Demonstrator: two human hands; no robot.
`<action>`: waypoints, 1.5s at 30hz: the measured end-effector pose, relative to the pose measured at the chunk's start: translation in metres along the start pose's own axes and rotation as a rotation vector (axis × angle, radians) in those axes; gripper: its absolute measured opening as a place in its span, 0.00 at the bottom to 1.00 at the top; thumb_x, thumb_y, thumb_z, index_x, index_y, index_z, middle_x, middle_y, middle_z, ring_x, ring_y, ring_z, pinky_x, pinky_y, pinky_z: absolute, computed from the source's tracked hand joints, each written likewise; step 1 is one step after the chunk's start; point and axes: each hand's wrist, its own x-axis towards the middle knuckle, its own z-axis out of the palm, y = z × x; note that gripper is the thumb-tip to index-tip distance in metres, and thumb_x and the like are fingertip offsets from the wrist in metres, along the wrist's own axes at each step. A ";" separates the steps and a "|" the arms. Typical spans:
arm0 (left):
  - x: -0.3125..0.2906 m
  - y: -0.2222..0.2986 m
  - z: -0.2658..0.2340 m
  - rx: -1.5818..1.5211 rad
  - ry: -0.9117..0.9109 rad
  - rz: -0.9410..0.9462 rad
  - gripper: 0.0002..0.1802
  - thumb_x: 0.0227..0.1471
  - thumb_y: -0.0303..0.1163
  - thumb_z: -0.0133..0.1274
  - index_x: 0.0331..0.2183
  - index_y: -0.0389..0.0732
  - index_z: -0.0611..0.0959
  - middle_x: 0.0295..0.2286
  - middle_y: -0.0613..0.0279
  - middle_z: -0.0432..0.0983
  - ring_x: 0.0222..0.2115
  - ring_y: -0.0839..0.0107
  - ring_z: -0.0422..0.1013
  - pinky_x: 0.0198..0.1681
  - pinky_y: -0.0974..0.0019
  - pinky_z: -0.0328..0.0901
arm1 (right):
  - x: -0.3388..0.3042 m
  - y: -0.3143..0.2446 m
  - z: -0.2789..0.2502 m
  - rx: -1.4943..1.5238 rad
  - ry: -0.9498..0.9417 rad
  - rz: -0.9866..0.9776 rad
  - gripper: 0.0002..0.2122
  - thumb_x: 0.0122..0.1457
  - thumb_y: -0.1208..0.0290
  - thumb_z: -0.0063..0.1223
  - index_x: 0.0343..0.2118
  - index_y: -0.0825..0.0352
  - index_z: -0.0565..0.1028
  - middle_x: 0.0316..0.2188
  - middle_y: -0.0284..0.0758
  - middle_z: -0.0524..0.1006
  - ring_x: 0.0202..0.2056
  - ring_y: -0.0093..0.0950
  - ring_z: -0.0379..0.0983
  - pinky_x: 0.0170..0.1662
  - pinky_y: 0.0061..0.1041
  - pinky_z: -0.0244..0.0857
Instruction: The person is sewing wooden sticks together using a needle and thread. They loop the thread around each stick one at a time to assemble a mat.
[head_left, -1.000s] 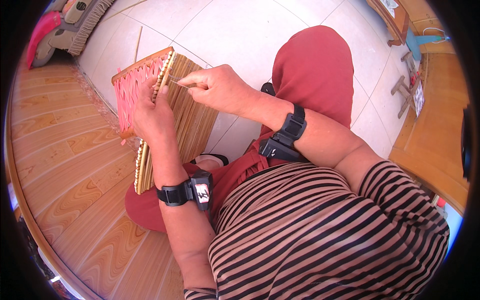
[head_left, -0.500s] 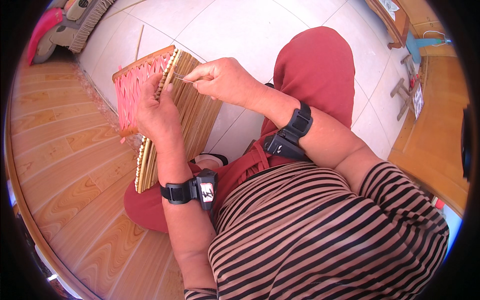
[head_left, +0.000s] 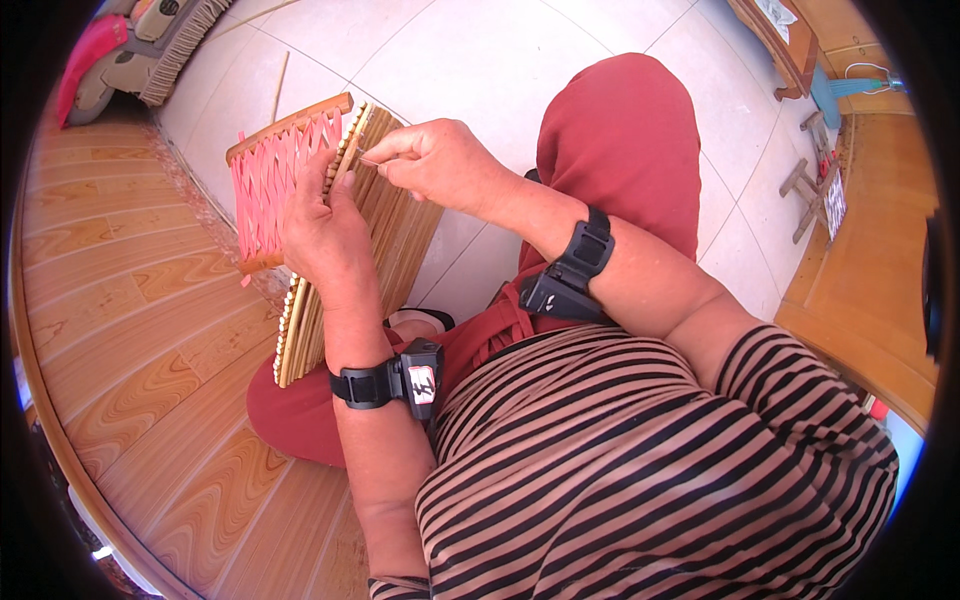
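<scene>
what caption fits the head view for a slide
Seated person's left hand steadies a bamboo-slat mat with pink webbing, right hand pinching at its beaded edge.

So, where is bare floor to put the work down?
Free: the white tiles beyond the bamboo-slat mat, between the cushions and the raised knee. The wood-pattern floor left of the pink-laced frame is bare too. Crowded: the lap, where both hands work.

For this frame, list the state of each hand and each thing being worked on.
Left hand: gripping the bamboo mat, fingers wrapped over its edge.
Right hand: fingertips pinched at the mat's top edge.
Bamboo mat: held tilted above the lap.
Pink-strung wooden frame: against the mat, behind the left hand.
</scene>
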 end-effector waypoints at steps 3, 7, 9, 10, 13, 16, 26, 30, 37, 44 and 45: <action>0.001 -0.006 0.003 -0.061 0.026 0.031 0.17 0.46 0.27 0.59 0.41 0.51 0.82 0.30 0.59 0.79 0.31 0.62 0.75 0.35 0.61 0.68 | 0.002 0.003 0.005 0.034 0.019 -0.020 0.11 0.55 0.74 0.53 0.41 0.68 0.79 0.21 0.29 0.76 0.18 0.16 0.68 0.24 0.16 0.64; 0.001 -0.009 0.004 -0.125 0.022 0.048 0.17 0.46 0.27 0.59 0.41 0.51 0.82 0.30 0.60 0.79 0.31 0.62 0.75 0.35 0.61 0.68 | 0.005 0.006 0.012 -0.014 0.105 -0.076 0.07 0.56 0.74 0.53 0.34 0.69 0.79 0.20 0.29 0.76 0.19 0.16 0.69 0.23 0.17 0.64; -0.002 0.000 0.001 -0.001 -0.045 0.019 0.17 0.46 0.27 0.59 0.42 0.51 0.82 0.31 0.60 0.79 0.33 0.62 0.75 0.36 0.61 0.68 | 0.008 0.007 0.015 -0.044 0.134 -0.112 0.05 0.56 0.73 0.54 0.31 0.70 0.78 0.19 0.29 0.75 0.19 0.16 0.70 0.23 0.18 0.64; -0.003 0.000 0.002 -0.001 -0.045 0.021 0.17 0.46 0.27 0.59 0.42 0.51 0.82 0.31 0.60 0.79 0.33 0.62 0.75 0.36 0.61 0.68 | 0.009 0.008 0.016 -0.065 0.180 -0.137 0.05 0.56 0.73 0.53 0.29 0.69 0.76 0.19 0.29 0.75 0.19 0.16 0.70 0.23 0.18 0.64; -0.003 0.001 0.002 -0.015 -0.035 0.096 0.17 0.46 0.27 0.58 0.42 0.48 0.82 0.32 0.59 0.79 0.34 0.59 0.75 0.38 0.59 0.68 | 0.011 0.009 0.016 -0.078 0.202 -0.148 0.05 0.56 0.73 0.54 0.28 0.69 0.74 0.18 0.30 0.75 0.18 0.17 0.70 0.22 0.18 0.64; -0.003 0.006 -0.008 0.040 -0.052 0.160 0.17 0.48 0.24 0.57 0.43 0.41 0.81 0.37 0.54 0.80 0.36 0.65 0.77 0.40 0.67 0.68 | 0.005 -0.011 0.005 -0.053 0.074 -0.002 0.06 0.57 0.71 0.53 0.29 0.69 0.74 0.20 0.30 0.75 0.19 0.17 0.70 0.24 0.18 0.64; 0.008 0.092 -0.121 -0.197 -0.187 0.037 0.14 0.43 0.25 0.61 0.37 0.38 0.80 0.21 0.51 0.76 0.22 0.56 0.74 0.29 0.63 0.67 | -0.001 -0.029 -0.049 0.083 0.373 -0.697 0.17 0.62 0.63 0.47 0.49 0.69 0.70 0.45 0.36 0.74 0.49 0.28 0.69 0.52 0.25 0.61; 0.011 0.144 -0.178 -0.302 -0.140 0.109 0.14 0.45 0.19 0.57 0.39 0.31 0.80 0.25 0.66 0.75 0.27 0.82 0.68 0.32 0.78 0.64 | -0.033 -0.092 -0.063 -0.265 0.287 -0.847 0.24 0.55 0.65 0.59 0.54 0.67 0.67 0.43 0.39 0.75 0.46 0.30 0.72 0.49 0.28 0.66; -0.011 0.154 -0.224 -0.126 0.164 1.030 0.09 0.41 0.25 0.54 0.29 0.32 0.81 0.25 0.48 0.79 0.23 0.59 0.77 0.26 0.62 0.70 | -0.061 -0.147 -0.060 -0.218 0.206 -1.262 0.06 0.58 0.71 0.53 0.33 0.68 0.74 0.33 0.42 0.79 0.36 0.33 0.76 0.43 0.31 0.68; -0.031 0.004 -0.141 0.292 0.334 0.755 0.09 0.50 0.25 0.54 0.35 0.47 0.83 0.43 0.60 0.77 0.51 0.56 0.67 0.56 0.48 0.58 | -0.001 -0.065 -0.002 -0.747 0.145 -1.077 0.16 0.54 0.76 0.53 0.46 0.58 0.75 0.45 0.35 0.77 0.48 0.33 0.72 0.53 0.36 0.59; -0.037 -0.024 -0.128 0.276 0.351 0.677 0.12 0.49 0.21 0.53 0.36 0.46 0.83 0.46 0.59 0.75 0.53 0.55 0.65 0.56 0.49 0.58 | 0.007 -0.044 0.013 -0.748 0.103 -1.074 0.18 0.53 0.78 0.51 0.48 0.57 0.75 0.45 0.35 0.77 0.50 0.33 0.71 0.53 0.35 0.57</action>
